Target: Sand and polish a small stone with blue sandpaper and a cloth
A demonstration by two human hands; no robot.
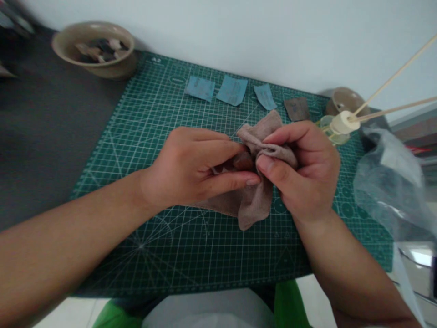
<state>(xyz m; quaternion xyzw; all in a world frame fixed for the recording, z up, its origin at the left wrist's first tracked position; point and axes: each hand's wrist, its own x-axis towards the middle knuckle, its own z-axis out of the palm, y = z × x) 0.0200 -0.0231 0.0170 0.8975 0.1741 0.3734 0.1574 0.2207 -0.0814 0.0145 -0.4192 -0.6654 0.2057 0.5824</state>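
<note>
Above the middle of the green cutting mat, my left hand [201,166] is closed round a small brown stone-like piece [243,161], gripped between thumb and fingers. Its full shape is hidden by my fingers and the cloth. My right hand [303,168] pinches a bunched pinkish-brown cloth [261,193] against the right end of that piece. Part of the cloth hangs down below both hands, and one corner sticks up above them.
The cutting mat [136,118] covers the tabletop. Along its back lie blue sandpaper pieces [232,90] and a grey-brown one [296,109]. A bowl of stones [94,66] stands back left. At right are a reed diffuser [341,125], a second bowl [346,101] and a clear plastic bag [392,182].
</note>
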